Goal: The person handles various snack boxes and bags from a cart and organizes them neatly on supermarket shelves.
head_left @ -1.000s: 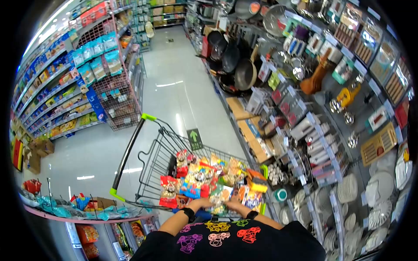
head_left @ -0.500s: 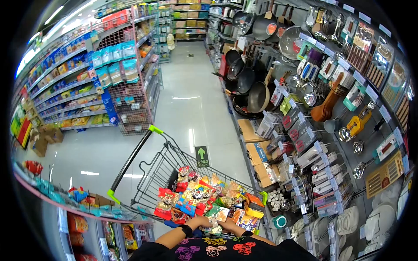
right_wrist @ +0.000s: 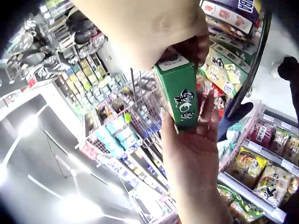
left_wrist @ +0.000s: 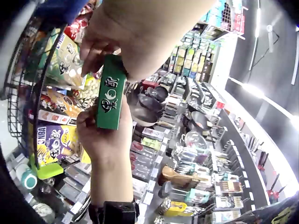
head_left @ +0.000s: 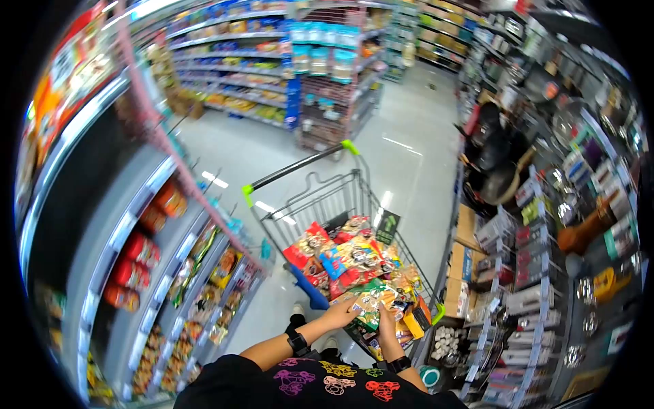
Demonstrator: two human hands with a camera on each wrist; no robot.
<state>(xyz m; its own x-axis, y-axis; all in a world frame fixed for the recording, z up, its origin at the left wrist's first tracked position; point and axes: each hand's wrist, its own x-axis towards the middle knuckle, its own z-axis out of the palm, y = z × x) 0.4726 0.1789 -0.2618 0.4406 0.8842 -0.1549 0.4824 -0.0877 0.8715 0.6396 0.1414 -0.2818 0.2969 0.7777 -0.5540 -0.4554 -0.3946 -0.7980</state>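
Left forearm [head_left: 268,353] slants inward, right forearm [head_left: 410,377] runs steeper; both reach forward from the torso. Left hand [head_left: 343,312] and right hand [head_left: 386,326] near each other, palms facing inward, both gripping. Left thumb [right_wrist: 168,123] opposed to its fingers [right_wrist: 209,114]; right fingers [left_wrist: 86,122] bent.

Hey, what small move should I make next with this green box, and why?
Probably lower the held green box gently onto the boxes beneath it: your left hand and right hand both grip it over the cart, where a similar box and a purple box already lie.
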